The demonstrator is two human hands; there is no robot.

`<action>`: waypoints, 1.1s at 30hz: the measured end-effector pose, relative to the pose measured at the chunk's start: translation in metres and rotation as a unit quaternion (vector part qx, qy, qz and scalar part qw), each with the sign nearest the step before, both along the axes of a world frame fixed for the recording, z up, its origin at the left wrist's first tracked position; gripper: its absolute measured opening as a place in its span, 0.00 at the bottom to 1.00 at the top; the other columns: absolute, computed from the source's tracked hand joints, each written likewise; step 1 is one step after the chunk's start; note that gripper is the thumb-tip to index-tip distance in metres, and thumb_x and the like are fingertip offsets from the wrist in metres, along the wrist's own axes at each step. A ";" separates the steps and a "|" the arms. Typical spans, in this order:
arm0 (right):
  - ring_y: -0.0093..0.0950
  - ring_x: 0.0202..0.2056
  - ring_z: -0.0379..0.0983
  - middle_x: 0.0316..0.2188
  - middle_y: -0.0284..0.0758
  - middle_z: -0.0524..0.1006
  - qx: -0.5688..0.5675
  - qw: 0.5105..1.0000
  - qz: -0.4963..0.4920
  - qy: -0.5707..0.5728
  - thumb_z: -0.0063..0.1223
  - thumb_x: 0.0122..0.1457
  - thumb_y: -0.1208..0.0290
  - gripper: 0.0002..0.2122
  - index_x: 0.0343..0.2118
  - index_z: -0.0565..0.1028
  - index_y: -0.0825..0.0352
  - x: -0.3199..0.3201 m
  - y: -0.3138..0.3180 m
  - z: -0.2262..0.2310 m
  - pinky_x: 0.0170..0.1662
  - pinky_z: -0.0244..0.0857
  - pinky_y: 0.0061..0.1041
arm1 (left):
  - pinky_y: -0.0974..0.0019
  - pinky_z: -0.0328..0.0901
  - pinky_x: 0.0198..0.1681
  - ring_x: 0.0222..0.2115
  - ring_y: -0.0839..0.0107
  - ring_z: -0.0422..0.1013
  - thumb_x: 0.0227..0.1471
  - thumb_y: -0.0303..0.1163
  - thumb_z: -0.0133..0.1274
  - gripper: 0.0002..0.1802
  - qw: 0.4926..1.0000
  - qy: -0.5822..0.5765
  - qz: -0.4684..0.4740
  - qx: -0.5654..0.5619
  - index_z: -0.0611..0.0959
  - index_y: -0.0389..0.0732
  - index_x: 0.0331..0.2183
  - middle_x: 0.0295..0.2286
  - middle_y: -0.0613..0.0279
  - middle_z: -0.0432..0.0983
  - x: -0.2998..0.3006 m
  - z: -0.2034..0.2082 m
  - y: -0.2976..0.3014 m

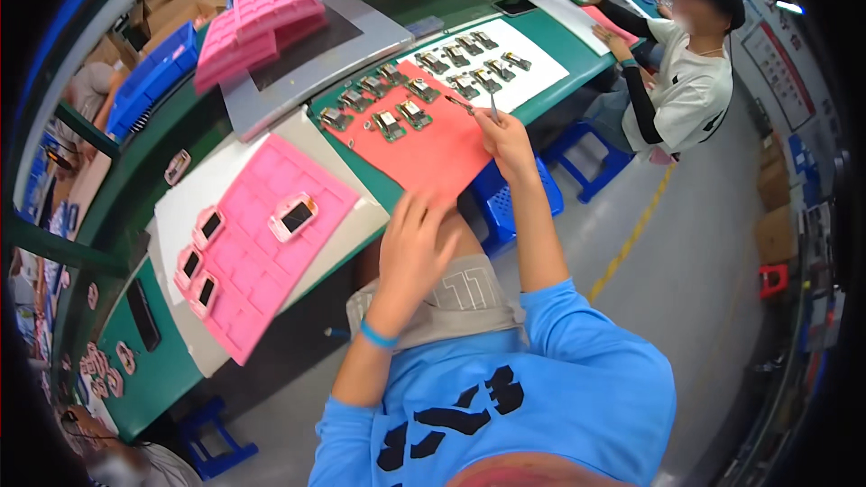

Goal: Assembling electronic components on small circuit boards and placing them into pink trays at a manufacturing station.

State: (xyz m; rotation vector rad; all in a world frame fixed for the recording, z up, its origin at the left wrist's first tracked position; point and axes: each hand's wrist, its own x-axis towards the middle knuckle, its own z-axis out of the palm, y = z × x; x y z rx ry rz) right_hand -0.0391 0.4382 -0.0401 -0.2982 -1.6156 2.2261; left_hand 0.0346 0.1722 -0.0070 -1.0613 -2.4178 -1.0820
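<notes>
My right hand (507, 142) is closed around slim metal tweezers (493, 108) at the right side of a red sheet (424, 149). A small dark piece (460, 104) shows just left of the tips; whether they touch it I cannot tell. By the sheet's near edge, my left hand (417, 239) hovers with fingers apart and nothing visible in it. Several small green circuit boards (390, 124) with metallic parts lie on the sheet's far half. More boards (465, 84) stand in rows on a white sheet (541, 63) beyond.
Left of me, a pink moulded tray (262, 284) carries several pink framed devices with dark screens (294, 216). Stacked pink trays (257, 22) rest on a grey metal plate (379, 32). A co-worker (690, 63) sits at the right; blue stools (586, 158) stand beside the table.
</notes>
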 end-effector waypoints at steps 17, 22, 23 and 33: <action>0.10 0.21 0.51 0.20 0.21 0.62 -0.134 0.989 0.021 0.061 0.62 0.68 0.75 0.08 0.46 0.81 0.73 0.027 -0.008 0.009 0.24 0.42 0.13 | 0.42 0.55 0.72 0.69 0.42 0.60 0.62 0.43 0.59 0.37 0.988 0.086 0.109 -0.075 0.73 0.27 0.63 0.65 0.34 0.66 -0.095 -0.047 0.088; 0.11 0.22 0.52 0.21 0.20 0.63 0.126 0.985 -0.102 0.067 0.65 0.64 0.79 0.08 0.45 0.82 0.72 0.057 -0.063 0.021 0.26 0.46 0.12 | 0.41 0.56 0.72 0.68 0.45 0.63 0.63 0.36 0.56 0.29 0.968 -0.161 -0.001 0.195 0.76 0.31 0.61 0.65 0.38 0.67 -0.062 -0.024 0.050; 0.11 0.22 0.52 0.21 0.20 0.63 0.124 0.985 -0.096 0.065 0.65 0.63 0.80 0.09 0.46 0.82 0.72 0.063 -0.072 0.019 0.27 0.46 0.12 | 0.43 0.57 0.71 0.67 0.45 0.64 0.63 0.34 0.55 0.27 0.978 -0.149 0.004 0.146 0.77 0.31 0.59 0.65 0.40 0.67 -0.061 -0.025 0.047; 0.11 0.24 0.54 0.22 0.20 0.65 0.094 0.989 -0.095 0.055 0.67 0.60 0.83 0.11 0.47 0.83 0.72 0.091 -0.088 -0.005 0.29 0.49 0.11 | 0.50 0.66 0.64 0.60 0.48 0.71 0.60 0.25 0.54 0.20 0.997 0.064 0.017 -0.049 0.80 0.31 0.53 0.64 0.48 0.71 -0.068 -0.036 0.037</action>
